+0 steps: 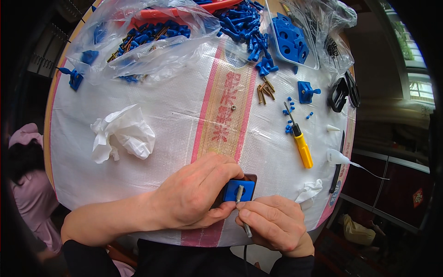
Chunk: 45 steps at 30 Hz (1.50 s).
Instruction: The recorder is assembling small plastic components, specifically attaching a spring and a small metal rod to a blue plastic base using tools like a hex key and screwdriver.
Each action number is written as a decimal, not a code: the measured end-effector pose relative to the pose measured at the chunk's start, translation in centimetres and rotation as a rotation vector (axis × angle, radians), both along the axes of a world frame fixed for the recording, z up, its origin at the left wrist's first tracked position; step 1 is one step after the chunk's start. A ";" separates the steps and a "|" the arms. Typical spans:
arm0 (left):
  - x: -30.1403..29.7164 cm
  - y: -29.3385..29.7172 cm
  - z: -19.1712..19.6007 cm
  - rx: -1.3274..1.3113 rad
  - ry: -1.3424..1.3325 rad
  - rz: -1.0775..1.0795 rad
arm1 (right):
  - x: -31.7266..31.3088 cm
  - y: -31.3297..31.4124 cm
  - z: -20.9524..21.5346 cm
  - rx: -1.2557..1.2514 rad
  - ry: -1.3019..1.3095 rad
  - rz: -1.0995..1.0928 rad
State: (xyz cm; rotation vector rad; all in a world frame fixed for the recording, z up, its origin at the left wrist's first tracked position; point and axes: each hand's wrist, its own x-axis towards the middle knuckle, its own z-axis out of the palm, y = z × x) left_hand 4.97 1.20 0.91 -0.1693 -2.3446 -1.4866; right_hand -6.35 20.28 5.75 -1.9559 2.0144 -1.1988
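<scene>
Near the front edge of the table, my left hand [191,194] is closed around the side of a blue square plastic piece [248,186]. A dark, flat-edged thing [252,177] shows behind and beneath that piece. My right hand [279,224] pinches a thin grey rod [248,230]. The rod's upper end meets a pale grey stub [239,193] standing at the middle of the blue piece; whether the two are joined I cannot tell. My fingertips nearly touch each other there. To the right of the hands lies a yellow-handled screwdriver [302,150].
Brass screws [265,91] lie below a heap of blue plastic parts [244,25]. A clear tub [314,60] holds blue plates. Crumpled tissue [123,134] is at left, a white squeeze bottle [336,157] at right, plastic bags [157,60] at back. Someone in pink [33,198] is at far left.
</scene>
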 end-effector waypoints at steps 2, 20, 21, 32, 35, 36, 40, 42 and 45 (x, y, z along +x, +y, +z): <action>0.1 0.0 -0.1 0.005 -0.002 -0.001 | 0.0 0.0 0.0 -0.002 0.001 0.005; 0.1 0.0 -0.1 0.047 -0.005 -0.017 | -0.1 0.1 -0.2 -0.004 -0.024 0.025; 0.1 0.0 -0.2 0.031 -0.004 -0.018 | -0.1 0.1 -0.2 -0.003 -0.028 0.026; 0.3 -0.1 -0.3 0.012 -0.020 -0.028 | -0.3 0.0 -0.2 -0.002 -0.057 0.032; 0.3 -0.1 -0.3 0.028 -0.012 -0.039 | -0.2 0.0 -0.2 0.002 -0.071 0.018; 0.2 -0.2 -0.2 0.034 -0.012 -0.048 | -0.2 0.0 -0.1 0.002 -0.072 0.011; 0.3 -0.2 -0.2 0.019 0.005 -0.056 | -0.1 0.1 -0.1 0.009 -0.074 -0.002; 0.3 -0.2 -0.3 0.022 0.014 -0.057 | -0.1 0.1 -0.1 0.016 -0.079 -0.002; 0.3 -0.2 -0.3 0.026 0.021 -0.065 | -0.1 0.1 0.0 0.022 -0.088 -0.003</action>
